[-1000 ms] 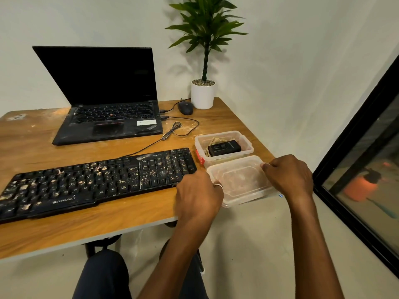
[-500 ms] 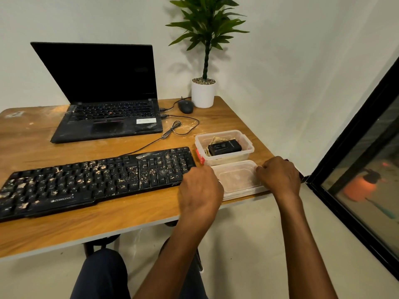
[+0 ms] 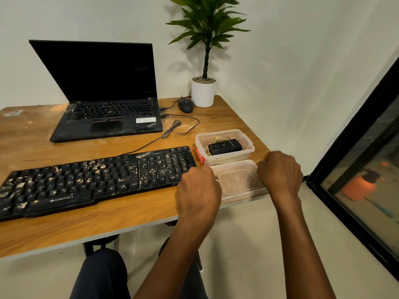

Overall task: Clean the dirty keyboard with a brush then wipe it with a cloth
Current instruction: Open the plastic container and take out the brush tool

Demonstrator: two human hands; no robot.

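- Left hand (image 3: 198, 188) and right hand (image 3: 279, 173) grip opposite edges of the lid (image 3: 237, 180), fingers curled.
- Keyboard (image 3: 92, 180) lies just left of the left hand.
- Advised: the person lays the lid flat, clear of the box (image 3: 228, 159).

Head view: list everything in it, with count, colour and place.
keyboard: one, black, crumb-speckled, table front left.
laptop: one, black, open, behind keyboard.
mouse: one, black, beside plant pot.
plant: one, green, white pot, table's far corner.
cable: one, black, between laptop and keyboard.
container: one, clear, right of keyboard.
box: one, black, inside container.
lid: one, clear, in front of container.
table: one, wooden, under everything.
left hand: one, at lid's left edge, fingers hidden.
right hand: one, gripping lid's right edge.
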